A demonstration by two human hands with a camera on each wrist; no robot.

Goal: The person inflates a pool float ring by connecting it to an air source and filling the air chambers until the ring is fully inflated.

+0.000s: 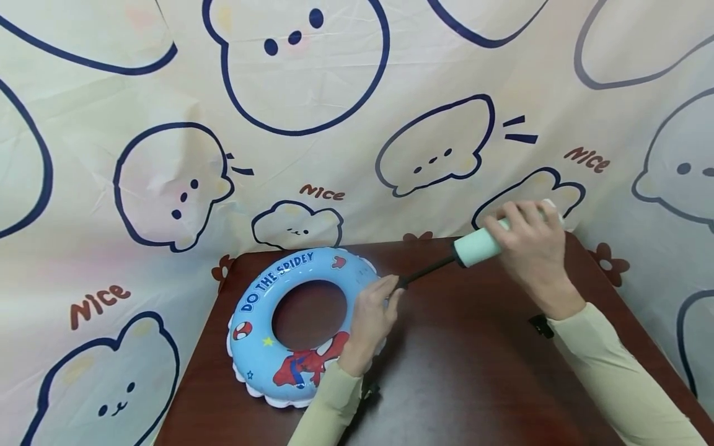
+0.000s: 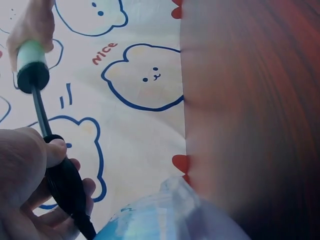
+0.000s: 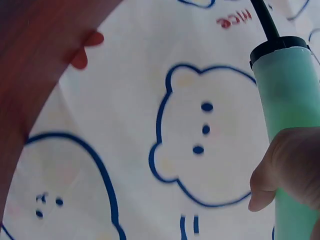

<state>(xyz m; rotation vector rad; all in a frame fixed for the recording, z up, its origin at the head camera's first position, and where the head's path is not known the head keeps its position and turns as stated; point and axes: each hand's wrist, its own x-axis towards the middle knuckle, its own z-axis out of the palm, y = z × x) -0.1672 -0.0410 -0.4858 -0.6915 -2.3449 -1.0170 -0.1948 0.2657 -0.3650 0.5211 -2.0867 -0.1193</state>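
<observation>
A hand air pump with a mint-green barrel (image 3: 287, 95) slants over the right of the table in the head view. My right hand (image 1: 532, 257) grips that barrel, fingers wrapped round it. From the barrel's black cap a dark rod (image 1: 432, 271) runs down to the left. My left hand (image 1: 372, 319) holds the black grip (image 2: 65, 185) at the rod's other end. Just beyond this grip, the pump's narrow tip meets the edge of a light blue inflatable swim ring (image 1: 253, 365). The ring looks rounded with air and carries a red cartoon figure; my left hand overlaps its right side.
The swim ring lies on a dark brown wooden table (image 1: 463, 371). Behind and beside the table hangs a pale cloth (image 1: 357, 161) printed with bear outlines. Black wrist straps show at both sleeves (image 1: 602, 365).
</observation>
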